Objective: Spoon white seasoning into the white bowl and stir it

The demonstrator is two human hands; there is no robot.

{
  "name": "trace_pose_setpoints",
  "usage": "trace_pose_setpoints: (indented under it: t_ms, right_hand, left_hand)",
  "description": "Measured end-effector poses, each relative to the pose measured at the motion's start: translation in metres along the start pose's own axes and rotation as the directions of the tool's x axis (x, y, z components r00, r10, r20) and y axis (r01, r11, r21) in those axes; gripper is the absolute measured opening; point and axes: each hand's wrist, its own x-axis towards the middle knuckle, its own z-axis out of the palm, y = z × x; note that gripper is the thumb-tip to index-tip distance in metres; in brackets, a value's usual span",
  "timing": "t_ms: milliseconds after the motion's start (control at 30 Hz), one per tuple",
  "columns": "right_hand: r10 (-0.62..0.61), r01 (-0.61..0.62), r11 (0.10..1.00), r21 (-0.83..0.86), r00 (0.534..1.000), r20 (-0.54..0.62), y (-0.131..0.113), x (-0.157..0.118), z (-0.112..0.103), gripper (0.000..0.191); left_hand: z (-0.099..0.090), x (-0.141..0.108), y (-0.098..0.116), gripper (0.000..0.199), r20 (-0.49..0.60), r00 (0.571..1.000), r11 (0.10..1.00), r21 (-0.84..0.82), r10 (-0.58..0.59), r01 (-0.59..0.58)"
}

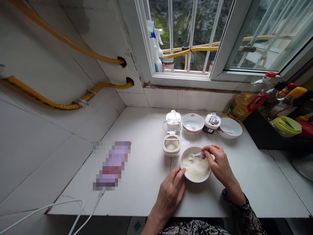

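A white bowl (196, 180) holding pale powder stands near the counter's front edge. My left hand (172, 187) grips its left rim, thumb and fingers closed on the edge. Above the bowl's right side, my right hand (217, 160) pinches the handle of a small white spoon (191, 156), whose head is over the powder. Just behind and left of the bowl is an open white container (171, 150) with pale powder inside, its clear lid (171, 126) tipped back.
Behind stand a white container (173, 116), an empty bowl (193, 123), a dark-based jar (212, 122) and a bowl with a spoon (230, 128). Bottles and an oil jug (241, 106) are at right. A blurred purple object (113, 164) with a white cable lies left.
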Motion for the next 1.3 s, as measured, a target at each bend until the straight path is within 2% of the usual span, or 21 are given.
trace_pose_setpoints:
  t_ms: [133, 200, 367, 600, 800, 933, 1033, 1133, 1233, 1300]
  right_hand:
    - [-0.053, 0.052, 0.999, 0.015, 0.995, 0.082, -0.005, -0.001, 0.005, 0.018]
    - [-0.045, 0.041, 0.998, 0.041, 0.995, 0.094, -0.007, -0.002, 0.006, 0.018]
    - [0.072, -0.075, 0.994, 0.078, 0.997, 0.034, -0.005, -0.002, -0.001, 0.018]
    - [0.149, -0.148, 0.982, 0.114, 0.989, -0.001, -0.004, -0.003, -0.003, 0.019]
    - [0.330, -0.345, 0.874, 0.343, 0.938, 0.104, -0.004, -0.002, -0.003, 0.023]
    - [0.360, -0.368, 0.792, 0.487, 0.926, 0.114, -0.002, 0.001, -0.003, 0.026]
    - [0.335, -0.313, 0.791, 0.526, 0.940, 0.056, -0.009, 0.007, -0.002, 0.025]
    - [0.234, -0.198, 0.850, 0.489, 0.972, -0.012, -0.023, 0.015, 0.001, 0.021]
    - [-0.011, 0.048, 0.950, 0.309, 0.993, -0.120, -0.035, 0.020, 0.010, 0.014]
    - [-0.269, 0.286, 0.953, 0.097, 0.950, -0.156, -0.038, 0.022, 0.019, 0.016]
  left_hand:
    - [0.000, 0.000, 0.000, 0.040, 0.005, 1.000, 1.000, 0.004, 0.004, -0.004]
    - [0.000, 0.000, 0.000, 0.040, 0.003, 1.000, 1.000, 0.001, 0.006, -0.006]
    - [-0.001, 0.000, 0.000, 0.039, -0.003, 1.000, 1.000, 0.000, 0.010, -0.010]
    - [-0.001, 0.001, 0.000, 0.037, 0.004, 1.000, 1.000, -0.003, 0.016, -0.016]
    - [-0.001, 0.001, 0.001, 0.037, -0.010, 1.000, 1.000, 0.004, 0.021, -0.021]
    - [-0.001, 0.002, 0.002, 0.038, -0.014, 1.000, 1.000, -0.002, 0.022, -0.022]
    - [-0.001, 0.002, 0.002, 0.038, -0.005, 1.000, 1.000, -0.001, 0.019, -0.019]
    - [0.000, 0.001, 0.003, 0.040, -0.005, 1.000, 1.000, 0.001, 0.017, -0.017]
    - [0.001, 0.001, 0.003, 0.042, -0.009, 1.000, 1.000, -0.001, 0.019, -0.019]
    - [0.001, 0.001, 0.003, 0.042, -0.012, 1.000, 1.000, -0.002, 0.020, -0.020]
